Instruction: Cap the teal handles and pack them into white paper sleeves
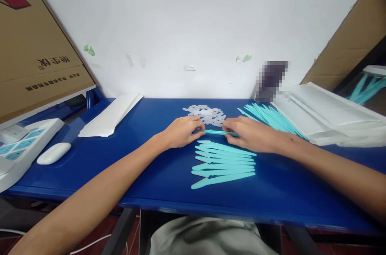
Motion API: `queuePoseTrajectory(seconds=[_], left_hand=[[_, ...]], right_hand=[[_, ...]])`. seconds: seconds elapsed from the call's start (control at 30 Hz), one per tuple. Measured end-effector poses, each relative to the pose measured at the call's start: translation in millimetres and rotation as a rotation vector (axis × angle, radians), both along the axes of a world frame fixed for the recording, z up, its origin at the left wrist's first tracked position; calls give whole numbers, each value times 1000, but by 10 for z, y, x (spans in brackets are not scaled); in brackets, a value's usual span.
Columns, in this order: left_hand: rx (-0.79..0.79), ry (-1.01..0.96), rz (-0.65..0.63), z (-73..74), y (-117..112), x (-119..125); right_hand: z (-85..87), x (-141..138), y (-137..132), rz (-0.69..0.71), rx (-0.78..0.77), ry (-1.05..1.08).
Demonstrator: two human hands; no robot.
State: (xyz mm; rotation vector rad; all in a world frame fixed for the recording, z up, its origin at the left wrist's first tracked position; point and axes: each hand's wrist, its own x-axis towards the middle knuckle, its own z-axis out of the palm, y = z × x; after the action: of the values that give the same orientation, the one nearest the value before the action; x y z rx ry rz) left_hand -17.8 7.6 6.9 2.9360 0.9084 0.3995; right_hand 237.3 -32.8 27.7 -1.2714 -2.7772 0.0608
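Note:
My left hand (181, 131) and my right hand (249, 133) meet over the middle of the blue table (144, 174), both pinched on one thin teal plastic stick (215, 132) held level between them. Just below the hands lies a row of several teal sticks (223, 164) laid side by side. Behind the hands sits a small heap of clear plastic caps (208, 114). A loose pile of more teal sticks (268, 116) spreads out to the right of the caps.
Stacked white bags (328, 116) lie at the right, a flat white packet (110, 116) at the left. A white oval object (54, 153) and a white tray (18, 146) sit at the far left. Cardboard boxes (36, 46) lean on both sides.

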Motion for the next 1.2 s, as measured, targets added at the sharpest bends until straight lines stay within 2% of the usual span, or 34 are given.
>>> queuePoseTrajectory(seconds=[0.2, 0.33, 0.47, 0.6, 0.73, 0.9, 1.03, 1.2], left_hand=[[5, -254, 87, 15, -22, 76], [-57, -367, 229, 1, 41, 23], [-5, -210, 211, -42, 114, -16], [105, 3, 95, -55, 111, 41], [119, 140, 58, -29, 61, 68], [168, 206, -7, 11, 9, -15], [193, 225, -52, 46, -18, -84], [209, 247, -66, 136, -76, -129]], right_hand=[[-35, -7, -26, 8, -36, 94], [-50, 105, -6, -101, 9, 102], [-115, 258, 28, -197, 53, 216], [-174, 317, 47, -165, 96, 240], [-149, 277, 19, -180, 69, 240], [-140, 268, 9, -278, 44, 269], [-166, 288, 28, -306, 47, 331], [-97, 227, -50, -364, 8, 473]])
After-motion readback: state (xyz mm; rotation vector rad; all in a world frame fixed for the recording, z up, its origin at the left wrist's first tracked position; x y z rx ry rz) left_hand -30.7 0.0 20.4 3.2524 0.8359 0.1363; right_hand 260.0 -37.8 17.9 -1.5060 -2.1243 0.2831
